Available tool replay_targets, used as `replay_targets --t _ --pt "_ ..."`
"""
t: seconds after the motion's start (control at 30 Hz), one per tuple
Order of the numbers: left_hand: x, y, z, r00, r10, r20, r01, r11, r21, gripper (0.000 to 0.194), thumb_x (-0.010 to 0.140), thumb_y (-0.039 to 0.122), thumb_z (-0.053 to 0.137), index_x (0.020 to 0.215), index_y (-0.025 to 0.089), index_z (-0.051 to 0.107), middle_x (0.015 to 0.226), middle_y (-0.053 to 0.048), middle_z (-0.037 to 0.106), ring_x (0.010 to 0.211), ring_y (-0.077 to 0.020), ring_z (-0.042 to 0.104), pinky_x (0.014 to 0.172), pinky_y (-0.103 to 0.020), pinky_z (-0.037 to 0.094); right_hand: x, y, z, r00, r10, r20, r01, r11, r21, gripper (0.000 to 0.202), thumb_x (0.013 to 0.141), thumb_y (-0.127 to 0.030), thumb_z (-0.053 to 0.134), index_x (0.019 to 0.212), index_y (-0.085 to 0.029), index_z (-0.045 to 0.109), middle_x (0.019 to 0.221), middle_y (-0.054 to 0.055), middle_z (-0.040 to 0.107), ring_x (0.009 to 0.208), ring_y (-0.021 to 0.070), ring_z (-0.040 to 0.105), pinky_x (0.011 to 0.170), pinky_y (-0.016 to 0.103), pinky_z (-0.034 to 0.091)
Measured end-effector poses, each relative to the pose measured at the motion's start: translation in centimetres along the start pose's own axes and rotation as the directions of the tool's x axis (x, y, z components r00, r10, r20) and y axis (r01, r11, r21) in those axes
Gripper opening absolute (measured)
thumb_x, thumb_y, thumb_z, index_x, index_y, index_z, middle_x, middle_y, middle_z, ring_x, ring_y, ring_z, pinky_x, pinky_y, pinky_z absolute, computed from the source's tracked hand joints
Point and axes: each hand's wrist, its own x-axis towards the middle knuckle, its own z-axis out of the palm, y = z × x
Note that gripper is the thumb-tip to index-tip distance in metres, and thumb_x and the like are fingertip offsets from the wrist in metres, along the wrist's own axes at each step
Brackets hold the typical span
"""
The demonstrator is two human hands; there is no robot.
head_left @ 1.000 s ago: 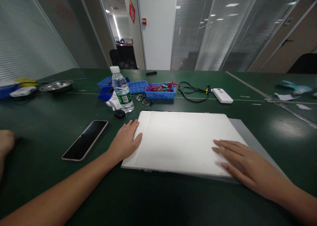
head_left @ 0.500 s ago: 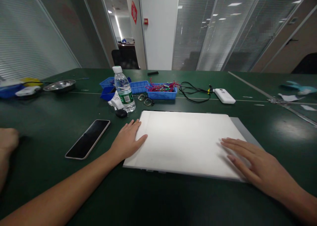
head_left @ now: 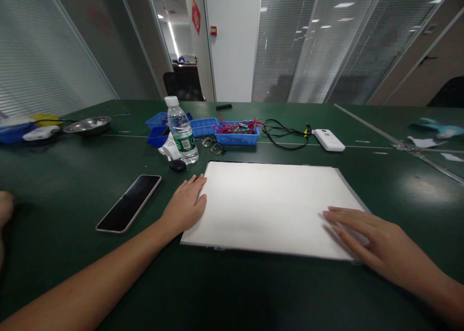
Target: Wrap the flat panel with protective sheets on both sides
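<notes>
A white rectangular sheet or board [head_left: 268, 205] lies flat on the green table; I cannot tell whether it is one layer or several. My left hand [head_left: 186, 205] rests along its left edge, open, the fingers pointing away from me and the thumb near the edge. Over the near right part is my right hand [head_left: 369, 239], open with fingers stretched out and pointing left. Its fingertips are at the white surface, touching or just above it. A thin grey strip [head_left: 350, 186] shows along the right edge. Neither hand grips anything.
Left of the board lies a phone [head_left: 128, 204]. Behind stand a water bottle [head_left: 183, 133], a black mouse-like object [head_left: 177, 165], eyeglasses [head_left: 217, 149], a blue tray of wires [head_left: 237, 138], a black cable [head_left: 284, 135] and a white device [head_left: 328, 140]. Another person's hand [head_left: 5, 208] is at far left.
The grey strip at the right edge has narrowed, and the faint line near the left edge is gone. My left thumb has drawn in leftward. The other person's hand has moved further left.
</notes>
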Motion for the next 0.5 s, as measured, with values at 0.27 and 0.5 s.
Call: replay_targets --t 0.27,0.5 --pt "0.06 -0.14 0.04 1.0 -0.015 -0.026 0.014 0.999 -0.035 0.065 0.109 0.03 0.043 0.168 0.007 0.058 0.181 -0.018 0.051 0.173 -0.0352 0.043 0.145 -0.057 0.033 0.4 -0.24 -0.29 0.98 -0.197 0.039 0.195 0.98 0.042 0.049 0.11 -0.03 0.062 0.157 -0.038 0.073 0.152 0.0 0.077 0.137 0.0259 0.077 0.111 0.047 0.07" --pt "0.14 -0.18 0.2 0.999 -0.022 -0.028 0.021 0.999 -0.044 0.067 0.109 0.028 0.038 0.169 0.005 0.057 0.181 -0.018 0.051 0.174 -0.0358 0.042 0.146 -0.059 0.031 0.16 0.07 -0.11 0.981 -0.189 0.044 0.187 0.981 0.06 0.054 0.11 -0.028 0.062 0.163 -0.04 0.067 0.155 0.0 0.076 0.139 0.0254 0.076 0.113 0.048 0.069"
